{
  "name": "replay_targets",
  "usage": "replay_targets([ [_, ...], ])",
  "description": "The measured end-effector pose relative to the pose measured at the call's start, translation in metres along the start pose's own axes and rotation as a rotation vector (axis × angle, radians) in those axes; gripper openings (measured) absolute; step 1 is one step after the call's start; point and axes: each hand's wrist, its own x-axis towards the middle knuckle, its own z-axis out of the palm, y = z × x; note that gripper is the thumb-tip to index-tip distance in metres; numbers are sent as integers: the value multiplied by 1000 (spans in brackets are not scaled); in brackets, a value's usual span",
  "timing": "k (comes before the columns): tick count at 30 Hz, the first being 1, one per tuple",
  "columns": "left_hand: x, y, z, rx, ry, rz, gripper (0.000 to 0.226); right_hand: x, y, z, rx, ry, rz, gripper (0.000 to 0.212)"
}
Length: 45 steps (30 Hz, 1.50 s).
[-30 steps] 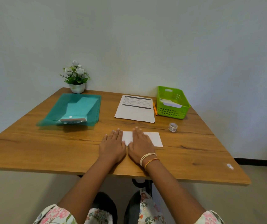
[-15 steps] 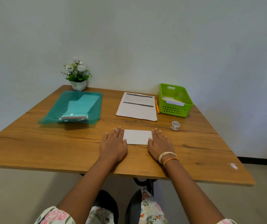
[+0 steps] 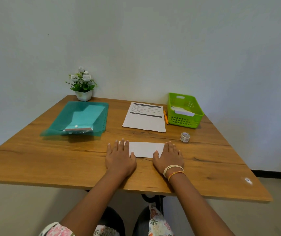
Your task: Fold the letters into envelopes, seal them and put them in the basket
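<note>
A folded white letter (image 3: 144, 149) lies flat on the wooden table (image 3: 51, 155) in front of me. My left hand (image 3: 120, 156) presses its left end with flat, straight fingers. My right hand (image 3: 169, 156) lies flat on its right end, fingers straight. A stack of printed letters (image 3: 144, 117) sits behind it. The green basket (image 3: 184, 120) at the back right holds a white envelope (image 3: 183, 111). A small tape roll (image 3: 185, 137) stands to the right of the folded letter.
A teal plastic folder (image 3: 78, 118) with its flap open lies at the back left. A white pot of flowers (image 3: 82, 86) stands in the far left corner. An orange pen (image 3: 165, 117) lies between the printed letters and the basket. The wall is just behind the table.
My right hand slid rightward along the folded letter, from beside my left hand to the letter's right end. My left hand stayed on the left end.
</note>
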Motion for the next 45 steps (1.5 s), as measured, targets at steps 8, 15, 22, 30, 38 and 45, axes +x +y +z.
replay_targets([
  [8,7,22,-3,-115,-21,260,58,-1,-33,1,58,33,-347,50],
  [15,8,-8,3,-131,9,142,57,10,7,5,8,25,-175,56],
  [22,9,-9,5,-89,-9,124,58,8,0,1,-28,44,-107,58],
  [30,17,-4,2,-197,61,158,58,22,-9,4,1,11,-210,55],
  [38,-2,-31,-7,-453,232,160,37,35,2,2,-16,69,-135,55],
  [45,-23,-78,-23,-508,757,-72,16,-1,-63,7,228,169,-387,47],
])
